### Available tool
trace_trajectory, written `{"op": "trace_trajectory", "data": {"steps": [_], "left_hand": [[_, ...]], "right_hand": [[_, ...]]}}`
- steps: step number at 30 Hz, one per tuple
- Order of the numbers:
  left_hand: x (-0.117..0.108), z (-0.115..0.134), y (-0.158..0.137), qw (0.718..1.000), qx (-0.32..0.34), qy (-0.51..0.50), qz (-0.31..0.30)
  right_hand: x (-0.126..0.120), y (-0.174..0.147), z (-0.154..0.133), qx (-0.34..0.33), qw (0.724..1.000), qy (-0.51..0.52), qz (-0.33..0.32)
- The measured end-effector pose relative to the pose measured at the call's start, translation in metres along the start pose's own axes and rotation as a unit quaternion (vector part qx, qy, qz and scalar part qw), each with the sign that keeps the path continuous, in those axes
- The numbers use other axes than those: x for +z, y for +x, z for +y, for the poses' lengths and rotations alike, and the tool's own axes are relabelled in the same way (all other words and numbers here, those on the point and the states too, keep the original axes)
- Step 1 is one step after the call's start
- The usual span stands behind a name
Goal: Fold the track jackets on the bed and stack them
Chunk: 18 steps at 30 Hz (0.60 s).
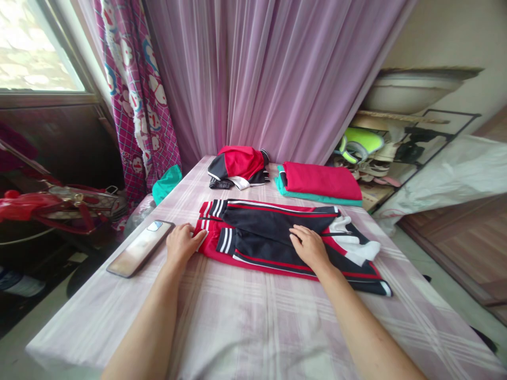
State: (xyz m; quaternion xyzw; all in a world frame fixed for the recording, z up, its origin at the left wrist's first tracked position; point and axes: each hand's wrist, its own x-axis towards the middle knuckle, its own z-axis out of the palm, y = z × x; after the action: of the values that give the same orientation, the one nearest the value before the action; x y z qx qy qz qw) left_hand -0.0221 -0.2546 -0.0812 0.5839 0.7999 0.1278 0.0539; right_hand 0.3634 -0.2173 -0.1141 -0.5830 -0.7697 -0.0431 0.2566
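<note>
A black and red track jacket [269, 228] with white stripes lies flat in front of me, its sleeves folded in lengthwise and its striped cuffs toward the left. White cloth [352, 245] shows at its right end. My left hand [182, 241] rests at the red left edge of the jacket, fingers stretched out, thumb on the fabric. On the black cloth near the middle lies my right hand [309, 245], palm down with fingers extended. Neither hand grips anything.
A phone [140, 249] lies left of my left hand on the checked tablecloth [237, 327]. Farther back are a crumpled red and black garment [241, 166] and a folded red and teal stack [320, 182]. A shoe rack [396, 158] stands to the right, purple curtains [269, 79] behind.
</note>
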Motion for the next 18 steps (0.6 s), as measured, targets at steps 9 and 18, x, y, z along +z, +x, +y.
{"op": "trace_trajectory", "data": {"steps": [9, 18], "left_hand": [[-0.01, -0.001, -0.004, 0.999, 0.009, 0.005, -0.037], [-0.014, 0.002, -0.012, 0.999, 0.025, 0.019, -0.02]], "right_hand": [[-0.018, 0.1, -0.101, -0.118, 0.987, 0.025, -0.103], [0.036, 0.186, -0.19, -0.186, 0.953, 0.024, -0.238]]}}
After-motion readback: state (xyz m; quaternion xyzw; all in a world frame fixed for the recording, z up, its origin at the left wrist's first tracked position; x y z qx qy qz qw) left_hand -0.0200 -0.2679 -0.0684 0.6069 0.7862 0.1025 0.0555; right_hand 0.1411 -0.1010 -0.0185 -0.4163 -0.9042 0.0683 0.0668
